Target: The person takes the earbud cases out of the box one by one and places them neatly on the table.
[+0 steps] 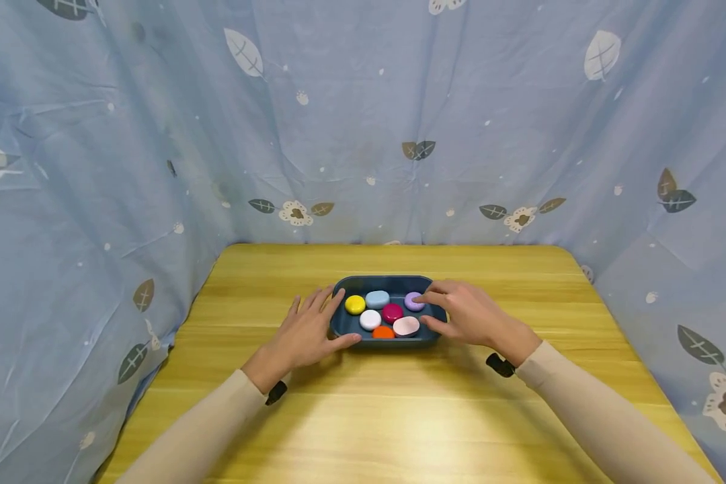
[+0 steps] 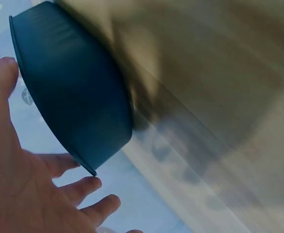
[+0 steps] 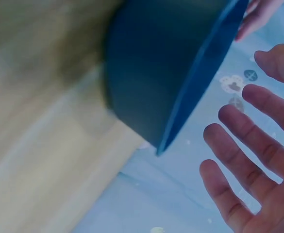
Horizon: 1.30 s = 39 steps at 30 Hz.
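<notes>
Tray [image 1: 339, 326] of pebbles sits on my tabletop [image 1: 363, 417]; left hand [image 1: 305, 333] and right hand [image 1: 468, 312] flank it, grip apart, fingers straight.

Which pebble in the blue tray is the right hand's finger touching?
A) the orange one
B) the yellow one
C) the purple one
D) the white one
C: in the head view the right hand reaches over the far right corner of the tray, and its fingertip rests on the purple pebble; the yellow pebble, white pebble and orange pebble lie apart from it.
</notes>
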Available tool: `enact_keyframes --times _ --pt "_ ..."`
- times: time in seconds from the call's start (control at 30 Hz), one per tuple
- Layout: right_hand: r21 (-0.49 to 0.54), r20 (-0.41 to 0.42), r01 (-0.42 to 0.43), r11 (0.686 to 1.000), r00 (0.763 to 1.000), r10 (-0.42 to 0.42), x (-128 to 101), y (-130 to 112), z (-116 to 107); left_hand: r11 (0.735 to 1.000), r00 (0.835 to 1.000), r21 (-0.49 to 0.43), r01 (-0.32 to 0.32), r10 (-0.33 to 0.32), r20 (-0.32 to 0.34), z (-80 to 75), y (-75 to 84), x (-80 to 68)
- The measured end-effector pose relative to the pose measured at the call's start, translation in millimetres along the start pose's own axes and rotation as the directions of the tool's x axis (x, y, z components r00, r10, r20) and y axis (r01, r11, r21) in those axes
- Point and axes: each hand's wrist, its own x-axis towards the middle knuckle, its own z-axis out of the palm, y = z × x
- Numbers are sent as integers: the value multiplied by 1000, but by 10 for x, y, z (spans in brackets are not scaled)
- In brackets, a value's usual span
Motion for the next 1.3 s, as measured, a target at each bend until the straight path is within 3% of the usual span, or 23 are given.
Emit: enact_keyframes --times 0.37,0.83,1.3 --pt "25 201 -1 1000 980 -5 480 -14 -74 1000 994 -21 -8 11 108 -9 -97 200" --pt "64 410 8 998 911 -34 966 -75 123 1000 986 -7 -30 31 161 -1 -153 274" --pt "82 472 1 997 881 -40 1173 -72 394 1000 985 -2 -21 21 173 -1 -144 271"
